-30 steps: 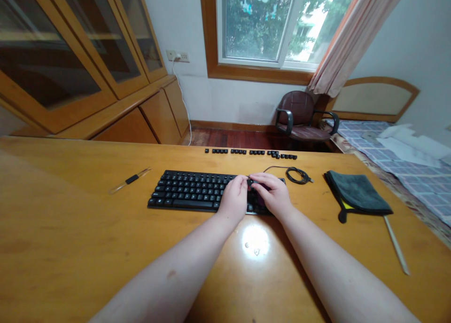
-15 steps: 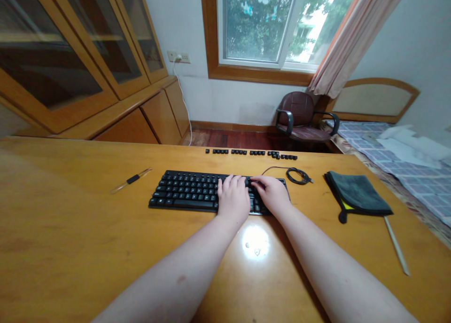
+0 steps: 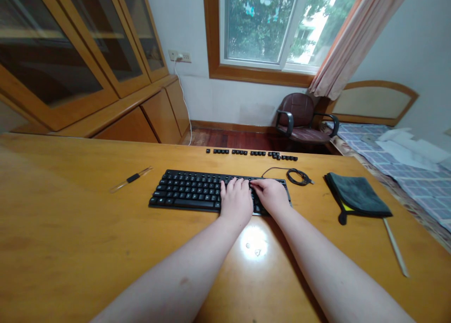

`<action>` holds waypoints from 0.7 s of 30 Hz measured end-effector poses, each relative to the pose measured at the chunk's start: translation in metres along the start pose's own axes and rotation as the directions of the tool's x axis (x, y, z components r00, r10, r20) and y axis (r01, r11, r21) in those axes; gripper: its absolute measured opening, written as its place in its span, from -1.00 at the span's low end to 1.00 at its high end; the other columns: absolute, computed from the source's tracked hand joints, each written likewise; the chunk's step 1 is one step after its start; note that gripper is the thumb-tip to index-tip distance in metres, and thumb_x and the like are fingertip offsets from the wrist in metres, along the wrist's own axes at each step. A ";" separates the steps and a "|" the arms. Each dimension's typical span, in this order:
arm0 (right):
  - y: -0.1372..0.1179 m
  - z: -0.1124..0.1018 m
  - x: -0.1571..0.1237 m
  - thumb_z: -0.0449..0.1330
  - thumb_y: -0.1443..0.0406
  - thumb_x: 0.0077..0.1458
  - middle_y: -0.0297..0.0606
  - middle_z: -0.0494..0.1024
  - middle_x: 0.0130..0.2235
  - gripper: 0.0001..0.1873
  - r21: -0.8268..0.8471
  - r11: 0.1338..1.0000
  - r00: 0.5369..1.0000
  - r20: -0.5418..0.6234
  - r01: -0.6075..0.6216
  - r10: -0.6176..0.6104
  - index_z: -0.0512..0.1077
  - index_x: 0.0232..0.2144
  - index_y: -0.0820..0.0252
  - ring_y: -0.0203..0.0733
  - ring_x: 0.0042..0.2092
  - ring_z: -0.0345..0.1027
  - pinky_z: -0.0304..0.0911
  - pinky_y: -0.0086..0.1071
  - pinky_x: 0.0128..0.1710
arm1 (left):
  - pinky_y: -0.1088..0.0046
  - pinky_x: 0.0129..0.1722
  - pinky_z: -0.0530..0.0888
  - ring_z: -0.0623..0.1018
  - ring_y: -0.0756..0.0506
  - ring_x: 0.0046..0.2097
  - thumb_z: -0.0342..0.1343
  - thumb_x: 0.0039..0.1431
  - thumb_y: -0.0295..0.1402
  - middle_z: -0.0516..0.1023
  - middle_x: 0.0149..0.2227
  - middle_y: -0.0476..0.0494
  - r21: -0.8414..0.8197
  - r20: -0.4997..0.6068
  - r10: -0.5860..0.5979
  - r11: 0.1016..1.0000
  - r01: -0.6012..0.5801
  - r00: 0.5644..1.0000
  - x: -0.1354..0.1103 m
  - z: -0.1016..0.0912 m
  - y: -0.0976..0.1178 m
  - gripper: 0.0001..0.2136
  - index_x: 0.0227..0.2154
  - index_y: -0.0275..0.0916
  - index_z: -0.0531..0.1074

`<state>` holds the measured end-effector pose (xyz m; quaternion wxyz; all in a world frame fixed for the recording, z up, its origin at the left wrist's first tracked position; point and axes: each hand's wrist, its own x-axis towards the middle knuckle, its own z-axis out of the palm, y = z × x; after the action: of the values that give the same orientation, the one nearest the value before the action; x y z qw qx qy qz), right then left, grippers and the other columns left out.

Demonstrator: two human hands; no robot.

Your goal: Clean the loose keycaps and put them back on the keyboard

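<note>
A black keyboard (image 3: 186, 191) lies across the middle of the wooden table (image 3: 70, 229). My left hand (image 3: 235, 200) rests flat on its right half, fingers stretched over the keys. My right hand (image 3: 272, 194) sits just to the right of it on the keyboard's right end. Its fingers are drawn together and point left, towards my left fingertips. Whatever they hold is hidden. A row of loose black keycaps (image 3: 252, 153) lines the table's far edge behind the keyboard.
The coiled keyboard cable (image 3: 298, 175) lies right of the keyboard. A folded dark cloth (image 3: 355, 197) and a thin pale stick (image 3: 395, 247) lie at the right. A slim clear tool (image 3: 131, 178) lies at the left. A chair (image 3: 303, 118) and a bed (image 3: 416, 172) stand beyond.
My left hand has gone from a pinch beside my right hand to lying flat on the keys. My right hand has lowered onto the keyboard's right end.
</note>
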<state>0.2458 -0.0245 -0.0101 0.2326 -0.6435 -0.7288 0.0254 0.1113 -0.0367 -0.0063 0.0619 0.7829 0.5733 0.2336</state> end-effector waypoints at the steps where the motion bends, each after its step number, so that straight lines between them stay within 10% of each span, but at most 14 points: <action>1: -0.001 0.000 0.000 0.10 0.24 0.10 -0.32 0.61 -0.22 -0.77 0.000 1.000 1.000 -0.004 -0.008 0.008 0.54 -0.26 0.03 -0.16 -0.19 0.46 0.31 -0.31 -0.14 | -0.04 0.20 0.01 0.29 -0.21 0.12 -0.14 0.20 -0.38 0.42 0.03 -0.19 -0.001 0.003 -0.002 1.000 0.002 1.000 0.000 0.000 0.000 -0.69 -0.03 -0.23 0.33; 21: -0.004 -0.004 -0.001 0.08 0.22 0.10 -0.32 0.61 -0.23 -0.76 -0.026 1.000 1.000 0.005 0.010 -0.010 0.54 -0.25 0.03 -0.14 -0.20 0.47 0.33 -0.30 -0.16 | -0.02 0.21 0.01 0.30 -0.18 0.12 -0.15 0.18 -0.43 0.44 0.01 -0.23 -0.035 0.026 -0.044 0.998 0.044 0.999 0.001 -0.001 0.000 -0.66 0.00 -0.25 0.30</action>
<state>0.2434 -0.0267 -0.0056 0.2224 -0.6429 -0.7328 0.0162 0.1113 -0.0358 -0.0045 0.0881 0.7718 0.5853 0.2325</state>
